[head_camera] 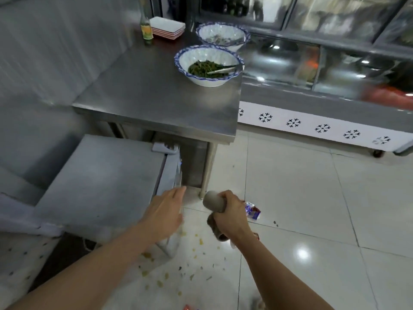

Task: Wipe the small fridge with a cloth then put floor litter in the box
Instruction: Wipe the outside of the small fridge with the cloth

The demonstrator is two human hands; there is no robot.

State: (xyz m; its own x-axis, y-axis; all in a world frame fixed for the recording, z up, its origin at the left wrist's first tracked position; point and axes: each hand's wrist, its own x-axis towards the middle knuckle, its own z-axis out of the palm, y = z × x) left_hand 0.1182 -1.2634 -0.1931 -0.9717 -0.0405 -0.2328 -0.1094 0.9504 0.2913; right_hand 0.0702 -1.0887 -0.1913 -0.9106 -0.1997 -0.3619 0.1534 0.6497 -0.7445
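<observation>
Here right hand [230,214] grips cloth [213,203] beside fridge [100,182] edge.

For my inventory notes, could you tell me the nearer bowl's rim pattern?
Blue-and-white scalloped rim on the nearer bowl, clearest in the head view.

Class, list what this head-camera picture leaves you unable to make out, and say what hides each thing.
- Cloth: the right hand grips it, covering its middle.
- Wrapper: partly behind that hand; print too blurred to read.
- Small fridge: its front is out of sight below the top, partly behind the left hand.
- Floor litter: cut by the bottom edge.
- Box: not visible.
</observation>
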